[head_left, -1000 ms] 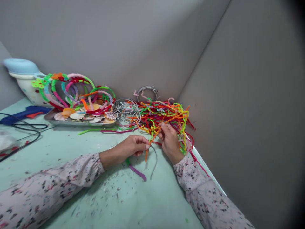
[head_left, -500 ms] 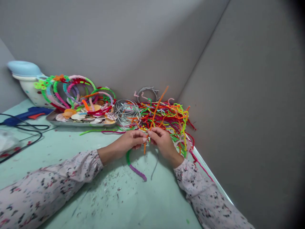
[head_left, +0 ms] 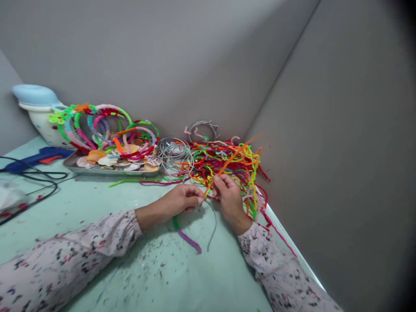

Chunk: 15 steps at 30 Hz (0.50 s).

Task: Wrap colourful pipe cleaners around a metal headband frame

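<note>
While I am looking through the head camera, my left hand [head_left: 183, 201] is closing in a narrow pinch on a wire band [head_left: 187, 240] at the centre of the frame. One arm of this band is showing fuzzy green turning to purple, its wrapping lying thick and even; the other arm is curving down to the right as bare, thin grey wire. Fingers are hiding its top, so I cannot tell how the two arms are joining there.

My right hand [head_left: 229, 197], just beside, is pinching an orange pipe cleaner [head_left: 230, 159], which is running from the left fingertips toward the upper right, slim, fuzzy and nearly straight. Behind it, a tangled multicoloured pile [head_left: 224, 151] is spreading right of centre. Coiled wire [head_left: 177, 157] is lying between that pile and a metal tray [head_left: 113, 172] of shells [head_left: 107, 160], left of centre, where colourful hoops [head_left: 110, 107] are standing.
</note>
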Each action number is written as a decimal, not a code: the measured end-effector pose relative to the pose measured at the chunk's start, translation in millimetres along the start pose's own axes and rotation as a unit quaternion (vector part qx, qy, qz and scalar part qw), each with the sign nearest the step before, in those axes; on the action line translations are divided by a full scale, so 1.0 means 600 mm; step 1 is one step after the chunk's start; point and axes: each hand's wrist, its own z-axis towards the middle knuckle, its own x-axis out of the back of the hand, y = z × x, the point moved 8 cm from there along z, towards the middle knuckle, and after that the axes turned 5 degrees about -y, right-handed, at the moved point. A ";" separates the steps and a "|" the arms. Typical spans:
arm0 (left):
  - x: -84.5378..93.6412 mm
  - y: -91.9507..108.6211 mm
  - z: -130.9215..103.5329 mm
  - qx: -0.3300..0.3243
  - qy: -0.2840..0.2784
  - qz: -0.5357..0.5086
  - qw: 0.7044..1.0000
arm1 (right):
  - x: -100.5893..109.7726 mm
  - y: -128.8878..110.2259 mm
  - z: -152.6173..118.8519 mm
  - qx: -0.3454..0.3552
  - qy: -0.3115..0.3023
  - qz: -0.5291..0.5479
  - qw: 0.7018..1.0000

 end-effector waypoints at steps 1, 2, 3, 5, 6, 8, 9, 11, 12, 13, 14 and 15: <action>0.001 0.000 0.000 -0.001 -0.002 0.001 1.000 | 0.000 0.003 0.001 -0.003 -0.005 0.007 1.000; 0.002 -0.001 0.000 -0.002 -0.002 0.001 1.000 | -0.003 0.007 0.001 -0.009 -0.020 0.013 1.000; 0.003 -0.001 0.000 -0.003 -0.001 0.002 1.000 | -0.008 0.011 0.001 -0.018 -0.043 0.014 0.999; 0.006 -0.001 0.000 -0.005 0.003 0.006 1.000 | -0.023 0.016 -0.001 -0.036 -0.102 0.004 0.994; 0.006 0.001 0.000 -0.007 0.003 0.007 1.000 | -0.029 0.017 -0.002 -0.043 -0.125 -0.007 0.991; 0.006 0.004 -0.001 -0.009 0.005 0.004 1.000 | -0.033 0.016 -0.005 -0.047 -0.135 -0.030 0.989; 0.006 0.005 -0.001 -0.009 0.009 0.000 1.000 | -0.031 0.015 -0.005 -0.047 -0.124 -0.039 0.990; 0.006 0.006 -0.001 -0.004 0.018 -0.014 1.000 | -0.023 0.013 -0.004 -0.049 -0.093 -0.051 0.993; 0.006 0.005 0.000 0.001 0.020 -0.020 1.000 | -0.020 0.012 -0.003 -0.050 -0.081 -0.054 0.994; 0.005 0.003 0.000 0.006 0.020 -0.024 0.999 | -0.018 0.012 -0.002 -0.050 -0.074 -0.054 0.995; 0.005 0.001 0.001 0.010 0.019 -0.027 0.999 | -0.017 0.012 -0.001 -0.049 -0.069 -0.054 0.995; 0.005 -0.002 0.002 0.014 0.019 -0.028 0.999 | -0.016 0.012 0.000 -0.048 -0.066 -0.054 0.995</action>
